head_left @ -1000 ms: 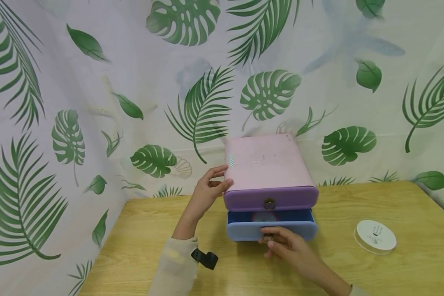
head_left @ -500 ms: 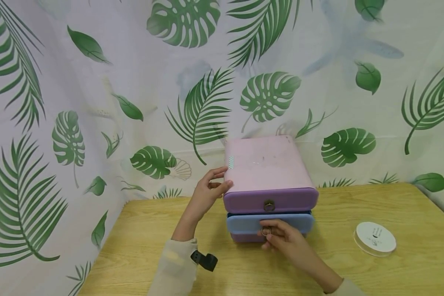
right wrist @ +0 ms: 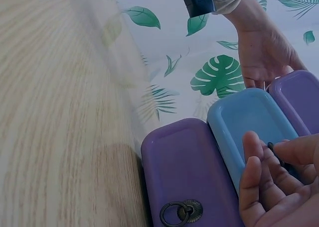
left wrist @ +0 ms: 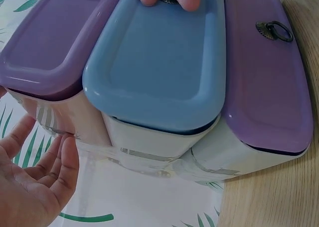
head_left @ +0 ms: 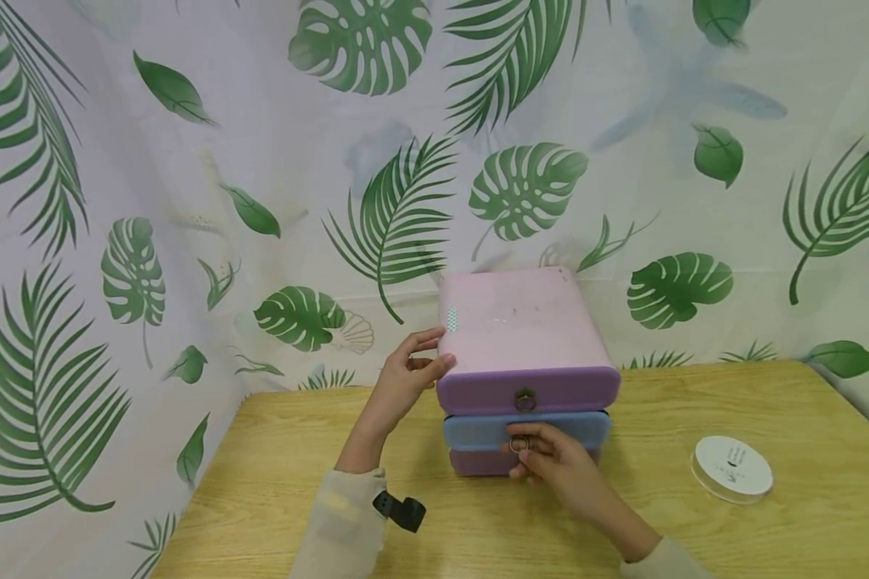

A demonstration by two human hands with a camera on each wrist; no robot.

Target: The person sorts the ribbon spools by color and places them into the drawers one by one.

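Observation:
A small three-drawer cabinet [head_left: 525,326] with a pale pink top stands on the table. Its top drawer [head_left: 471,394] and bottom drawer [right wrist: 187,160] have purple fronts; the middle drawer [left wrist: 154,67] is light blue. My right hand [head_left: 568,478] pinches the ring pull [head_left: 519,445] of the blue drawer between thumb and fingers, and that front sits almost level with the other two. On the cabinet's left side, my left hand [head_left: 405,374] rests its fingers and thumb near the upper edge. The left wrist view shows those fingers fairly straight against the wall.
To the right of the cabinet, a white spool [head_left: 733,466] lies flat on the wooden table [head_left: 282,482]. Behind the cabinet hangs a white cloth [head_left: 398,225] printed with green leaves. A black strap device [head_left: 401,511] is on the left sleeve.
The blue drawer, earlier pulled out with its inside showing, has slid back into the cabinet with my right hand on its ring. My left hand has kept its place.

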